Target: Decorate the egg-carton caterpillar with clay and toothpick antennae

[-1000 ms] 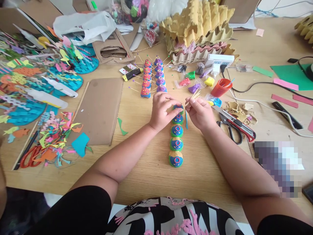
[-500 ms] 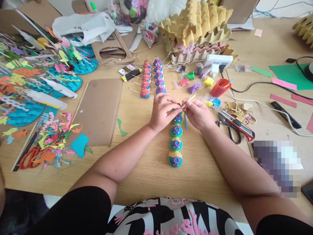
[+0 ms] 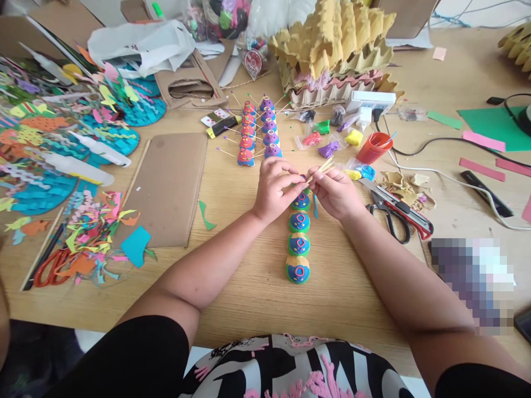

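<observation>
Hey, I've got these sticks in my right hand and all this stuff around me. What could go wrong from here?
The bundle of thin sticks juts loosely from your right hand, so some might slip out.

Your left hand is right by the far end of the row of blue-and-green figures; a slip could knock one.

The utility knife lies with its blade exposed near your right hand, a possible cut.

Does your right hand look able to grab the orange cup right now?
Probably yes: the orange cup is close by the right hand, with only low bagged lumps between. Holding thin sticks might make grabbing awkward, though.
</observation>
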Available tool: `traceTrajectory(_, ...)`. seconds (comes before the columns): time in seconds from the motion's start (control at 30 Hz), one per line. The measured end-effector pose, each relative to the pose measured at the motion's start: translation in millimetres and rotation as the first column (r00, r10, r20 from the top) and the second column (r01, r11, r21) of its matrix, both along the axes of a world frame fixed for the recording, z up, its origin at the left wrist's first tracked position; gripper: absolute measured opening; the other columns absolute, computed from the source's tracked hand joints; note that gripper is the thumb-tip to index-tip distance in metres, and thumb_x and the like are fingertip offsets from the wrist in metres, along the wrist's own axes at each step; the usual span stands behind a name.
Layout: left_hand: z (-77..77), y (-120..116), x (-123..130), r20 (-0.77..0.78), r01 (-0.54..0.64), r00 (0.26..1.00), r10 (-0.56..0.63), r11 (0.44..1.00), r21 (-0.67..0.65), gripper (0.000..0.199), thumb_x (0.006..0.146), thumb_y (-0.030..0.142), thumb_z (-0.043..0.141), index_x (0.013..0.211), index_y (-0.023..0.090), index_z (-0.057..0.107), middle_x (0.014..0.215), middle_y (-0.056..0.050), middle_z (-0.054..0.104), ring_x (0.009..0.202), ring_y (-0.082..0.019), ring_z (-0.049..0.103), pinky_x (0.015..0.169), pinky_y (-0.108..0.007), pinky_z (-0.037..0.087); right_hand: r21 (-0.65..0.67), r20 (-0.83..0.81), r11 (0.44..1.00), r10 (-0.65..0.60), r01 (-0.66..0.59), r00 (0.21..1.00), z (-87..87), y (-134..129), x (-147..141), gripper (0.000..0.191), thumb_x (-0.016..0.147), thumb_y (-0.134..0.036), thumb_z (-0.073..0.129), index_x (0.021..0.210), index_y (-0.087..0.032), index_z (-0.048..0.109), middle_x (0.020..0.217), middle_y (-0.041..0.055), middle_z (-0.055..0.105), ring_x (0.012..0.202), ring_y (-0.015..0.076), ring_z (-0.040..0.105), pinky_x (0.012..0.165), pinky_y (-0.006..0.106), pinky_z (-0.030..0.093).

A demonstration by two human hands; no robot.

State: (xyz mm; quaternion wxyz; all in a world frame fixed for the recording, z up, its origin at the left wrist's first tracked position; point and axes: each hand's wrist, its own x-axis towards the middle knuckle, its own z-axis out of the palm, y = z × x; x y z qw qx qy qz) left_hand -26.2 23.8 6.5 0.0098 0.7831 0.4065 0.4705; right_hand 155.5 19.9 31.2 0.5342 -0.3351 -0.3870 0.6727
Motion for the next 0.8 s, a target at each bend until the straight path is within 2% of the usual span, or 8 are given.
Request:
traceTrajectory(0.17,-2.1,1.1,0.5,0.05,0.037,0.998,-0.04,0.997,0.072,0.014,0.096,0.038,0.072,0.089,0.027,0.077,0.098,-0.003,0.069,0.112,-0.022,0.057,0.107,-0.045,0.049,-0.021,0.001,1.0,0.018,-0.018,1.0,-0.3,-0.7,0.6,0.037,0.054,-0.044,0.103,0.061,-0.02,0.075,0.072,-0.0013,0.07,0.067,0.0066,0.059,0.066,0.021,0.053)
traceTrajectory(0.47,3.2,-2.3,0.5,0.063,0.043,0.997,-0.043,0.999,0.007,0.016,0.095,0.041,0.071,0.091,0.026,0.075,0.1,-0.004,0.068,0.112,-0.023,0.058,0.11,-0.046,0.047,-0.012,0.007,1.0,0.012,-0.011,1.0,-5.3,0.1,0.2,0.035,0.056,-0.045,0.102,0.059,-0.021,0.076,0.069,-0.0011,0.07,0.068,0.0075,0.059,0.068,0.022,0.051)
traceTrajectory(0.6,6.8,-3.8,1.7,0.093,0.042,0.995,-0.045,0.999,0.031,0.02,0.095,0.044,0.071,0.091,0.024,0.072,0.098,-0.004,0.068,0.108,-0.022,0.06,0.107,-0.045,0.047,0.061,0.053,0.998,0.007,-0.01,0.999,-8.9,0.3,-0.4,0.033,0.059,-0.044,0.101,0.058,-0.022,0.076,0.082,0.0004,0.076,0.075,0.0097,0.062,0.071,0.024,0.053)
traceTrajectory(0.7,7.0,-3.3,2.5,0.115,0.043,0.992,-0.049,0.998,0.055,0.012,0.095,0.035,0.07,0.09,0.024,0.07,0.097,-0.003,0.068,0.106,-0.021,0.061,0.105,-0.043,0.047,0.137,0.138,0.99,-0.006,-0.013,0.99,-10.7,-0.1,-0.4,0.032,0.064,-0.045,0.097,0.056,-0.023,0.076,0.078,0.0008,0.073,0.074,0.0116,0.061,0.075,0.027,0.054)
traceTrajectory(0.8,6.3,-3.3,2.8,0.097,0.036,0.995,-0.04,0.998,0.042,0.007,0.094,0.03,0.07,0.09,0.025,0.069,0.097,-0.003,0.068,0.107,-0.022,0.061,0.106,-0.044,0.047,0.139,0.131,0.99,-0.014,-0.004,0.991,-12.5,0.0,0.4,0.031,0.066,-0.045,0.096,0.057,-0.024,0.076,0.075,0.0006,0.072,0.075,0.0124,0.063,0.075,0.027,0.055)
